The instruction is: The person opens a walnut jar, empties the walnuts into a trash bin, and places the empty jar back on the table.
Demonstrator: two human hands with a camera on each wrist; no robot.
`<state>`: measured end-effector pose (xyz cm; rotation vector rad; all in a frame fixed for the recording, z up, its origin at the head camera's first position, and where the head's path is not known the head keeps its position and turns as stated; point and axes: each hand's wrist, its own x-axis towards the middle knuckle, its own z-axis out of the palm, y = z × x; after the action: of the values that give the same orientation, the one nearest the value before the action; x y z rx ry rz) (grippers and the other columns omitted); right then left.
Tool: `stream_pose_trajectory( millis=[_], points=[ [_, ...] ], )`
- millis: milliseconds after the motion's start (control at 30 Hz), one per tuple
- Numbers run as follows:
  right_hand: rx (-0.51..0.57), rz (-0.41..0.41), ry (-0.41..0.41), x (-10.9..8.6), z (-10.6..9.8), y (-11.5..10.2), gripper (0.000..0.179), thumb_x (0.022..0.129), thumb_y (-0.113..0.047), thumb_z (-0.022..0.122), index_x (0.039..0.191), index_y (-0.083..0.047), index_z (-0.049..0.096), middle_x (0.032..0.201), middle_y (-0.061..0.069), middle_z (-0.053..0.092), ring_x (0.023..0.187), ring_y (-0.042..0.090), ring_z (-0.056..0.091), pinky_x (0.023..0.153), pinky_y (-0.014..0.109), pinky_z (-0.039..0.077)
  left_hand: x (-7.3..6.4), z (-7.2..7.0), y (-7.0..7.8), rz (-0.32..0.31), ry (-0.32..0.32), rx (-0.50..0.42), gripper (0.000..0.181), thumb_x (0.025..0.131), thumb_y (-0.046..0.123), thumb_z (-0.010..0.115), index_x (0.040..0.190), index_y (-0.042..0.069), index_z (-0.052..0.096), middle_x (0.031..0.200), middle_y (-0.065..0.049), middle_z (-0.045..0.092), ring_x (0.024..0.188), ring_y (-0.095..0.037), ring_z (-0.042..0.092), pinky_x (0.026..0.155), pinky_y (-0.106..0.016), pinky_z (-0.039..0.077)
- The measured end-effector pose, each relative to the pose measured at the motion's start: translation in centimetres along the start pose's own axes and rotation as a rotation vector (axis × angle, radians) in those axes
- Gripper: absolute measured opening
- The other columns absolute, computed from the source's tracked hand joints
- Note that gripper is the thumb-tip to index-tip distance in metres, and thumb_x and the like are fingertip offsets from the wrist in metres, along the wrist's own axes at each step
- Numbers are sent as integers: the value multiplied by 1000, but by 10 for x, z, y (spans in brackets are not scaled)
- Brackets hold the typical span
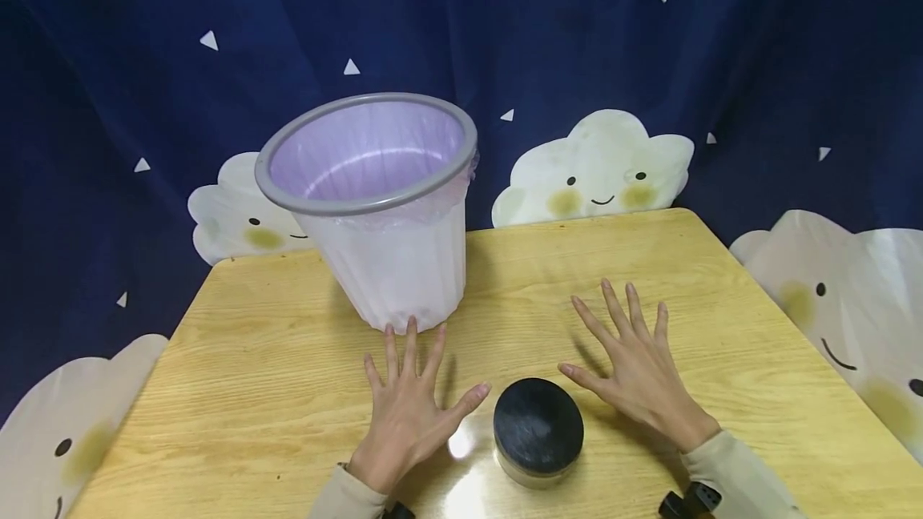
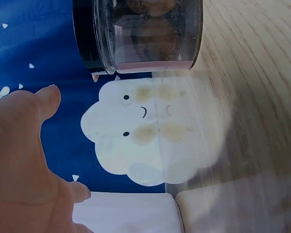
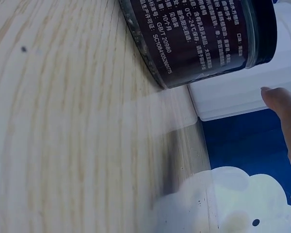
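Note:
A clear jar with a black lid (image 1: 538, 426) stands upright on the table between the two hands. Through its wall in the left wrist view, brownish contents (image 2: 155, 39) show; a dark printed label (image 3: 189, 39) faces the right wrist camera. My left hand (image 1: 409, 421) is spread flat-fingered to the jar's left, its fingertips pointing at the bin's base and holding nothing. On the jar's right, my right hand (image 1: 640, 371) spreads its fingers too, apart from the jar. A white bin (image 1: 404, 263) with a grey rim and purplish liner stands beyond the left hand.
The wooden table (image 1: 274, 407) has a glossy top that reflects light near the jar. Its far edge meets a dark blue curtain (image 1: 562, 30) printed with smiling clouds and small white triangles. The bin stands near that far edge, left of the middle.

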<state>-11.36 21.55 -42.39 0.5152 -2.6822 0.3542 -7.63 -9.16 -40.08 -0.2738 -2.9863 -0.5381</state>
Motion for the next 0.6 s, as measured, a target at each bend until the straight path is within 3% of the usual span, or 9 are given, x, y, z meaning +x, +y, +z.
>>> stream_pose_trajectory(
  millis=[233, 467, 600],
  points=[
    [-6, -4, 4, 1, 0, 3, 89, 79, -65, 63, 153, -30, 28, 161, 14, 7, 145, 38, -5, 106, 73, -6, 1, 0, 1, 4, 5, 16, 92, 83, 79, 39, 154, 23, 25, 160, -17, 7, 144, -43, -5, 105, -74, 3],
    [-1, -6, 1, 0, 2, 1, 90, 78, -66, 64, 153, -30, 29, 160, 17, 12, 146, 37, -5, 107, 71, -8, 1, 0, 0, 10, -5, 31, 92, 83, 79, 38, 154, 24, 24, 160, -18, 8, 144, -43, -5, 105, -74, 4],
    [8, -9, 1, -1, 1, 0, 88, 79, -65, 63, 153, -29, 30, 161, 14, 8, 146, 38, -5, 107, 70, -7, 0, 0, 1, 31, -5, -9, 90, 85, 77, 40, 154, 21, 27, 159, -19, 10, 144, -43, -4, 105, -74, 5]
  ],
)
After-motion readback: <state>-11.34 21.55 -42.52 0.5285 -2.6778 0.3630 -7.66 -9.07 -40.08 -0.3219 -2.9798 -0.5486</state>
